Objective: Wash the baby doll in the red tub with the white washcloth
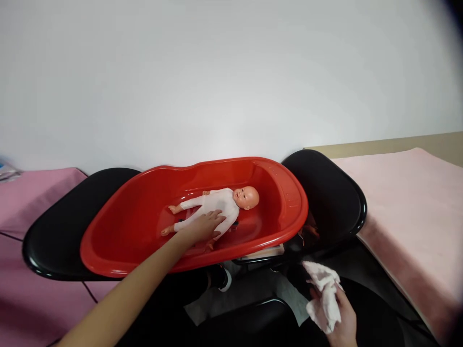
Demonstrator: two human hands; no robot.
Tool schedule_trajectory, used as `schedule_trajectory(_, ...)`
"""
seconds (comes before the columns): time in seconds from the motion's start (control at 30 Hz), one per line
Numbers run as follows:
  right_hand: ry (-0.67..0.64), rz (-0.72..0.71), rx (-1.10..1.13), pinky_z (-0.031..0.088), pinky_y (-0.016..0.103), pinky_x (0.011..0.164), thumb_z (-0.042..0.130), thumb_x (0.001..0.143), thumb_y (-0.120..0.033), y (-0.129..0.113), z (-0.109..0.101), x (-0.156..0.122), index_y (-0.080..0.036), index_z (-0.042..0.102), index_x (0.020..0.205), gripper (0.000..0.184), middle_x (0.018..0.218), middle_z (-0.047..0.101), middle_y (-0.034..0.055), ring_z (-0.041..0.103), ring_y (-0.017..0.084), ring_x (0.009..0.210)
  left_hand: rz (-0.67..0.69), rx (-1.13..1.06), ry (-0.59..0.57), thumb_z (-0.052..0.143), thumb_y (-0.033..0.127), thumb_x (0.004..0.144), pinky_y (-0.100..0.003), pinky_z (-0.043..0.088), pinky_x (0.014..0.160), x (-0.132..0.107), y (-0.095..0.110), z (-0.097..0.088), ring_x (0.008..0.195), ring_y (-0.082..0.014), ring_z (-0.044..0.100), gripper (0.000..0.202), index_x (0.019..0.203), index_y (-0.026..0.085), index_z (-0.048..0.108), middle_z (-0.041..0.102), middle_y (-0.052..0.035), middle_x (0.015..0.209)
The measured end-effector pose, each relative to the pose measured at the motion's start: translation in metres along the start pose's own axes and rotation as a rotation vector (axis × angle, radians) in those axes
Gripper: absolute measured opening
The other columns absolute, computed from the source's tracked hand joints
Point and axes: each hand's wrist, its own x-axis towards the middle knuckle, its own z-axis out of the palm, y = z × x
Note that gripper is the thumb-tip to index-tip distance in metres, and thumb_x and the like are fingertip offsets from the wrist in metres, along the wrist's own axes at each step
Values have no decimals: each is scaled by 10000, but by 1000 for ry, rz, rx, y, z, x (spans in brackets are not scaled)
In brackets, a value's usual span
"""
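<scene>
A baby doll (219,205) in a white suit lies on its back in a red baby bathtub (119,236), its head to the right and its bare feet to the left. My left hand (208,225) reaches over the tub's near rim and rests on the doll's body, fingers stretched out. Low on the right, outside the tub, my right hand (343,315) is closed around a crumpled white cloth (325,289). Folds of the cloth hang over the fingers and hide part of them.
Black chair seats (327,193) support the tub at both ends. A pink-covered surface (408,207) stands at the right, and pink cloth (47,202) covers another at the left. Behind the tub rises a white wall (217,82). A shoe (226,278) shows below the near rim.
</scene>
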Motion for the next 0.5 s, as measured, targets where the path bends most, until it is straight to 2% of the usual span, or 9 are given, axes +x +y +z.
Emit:
schedule_trajectory(0.07,36,38,4,677,361,703,880,607,-302,0,3,-2,-212,734,972,403,824,803,-17,774,227,711,37,27,-35,777,263,952,-513,426,1252,12,-19,12,1594,-396,490,666,1599,259,619,436,-156,1795)
schedule_trajectory(0.13,43,61,-6,682,350,678,895,587,-305,0,6,-5,-209,732,962,420,823,802,-11,780,231,712,137,36,2,750,250,973,-568,302,1346,21,-31,22,1675,-364,381,620,1577,337,644,426,-96,1807)
schedule_trajectory(0.2,29,41,-25,691,343,680,908,589,-328,-1,8,-9,-208,738,977,441,872,818,11,795,242,750,234,42,26,692,224,1004,-613,169,1394,27,-34,32,1698,-342,341,579,1561,379,662,432,-63,1805)
schedule_trajectory(0.27,19,2,-37,702,340,692,928,587,-359,-2,8,-13,-215,746,994,469,917,828,31,804,249,792,289,52,-2,663,244,1024,-647,84,1402,31,-32,40,1704,-353,325,576,1585,377,650,400,-78,1817)
schedule_trajectory(0.37,21,-42,-36,706,353,666,971,586,-436,-4,6,-17,-268,762,1068,551,933,825,39,794,255,805,304,73,-19,624,262,1039,-665,25,1399,33,-27,51,1717,-362,286,594,1624,365,619,382,-86,1823)
schedule_trajectory(0.43,15,-74,-24,700,362,648,975,620,-478,-7,6,-21,-320,763,1172,612,958,818,27,779,251,807,315,89,-9,545,189,1044,-644,13,1406,33,-28,57,1727,-335,266,623,1632,386,608,394,-41,1821)
schedule_trajectory(0.5,-28,-69,-17,703,389,677,950,673,-509,-9,9,-25,-325,757,1260,644,1045,819,41,774,256,843,338,90,2,470,132,1046,-613,28,1417,31,-33,61,1729,-312,266,663,1627,418,610,392,18,1822)
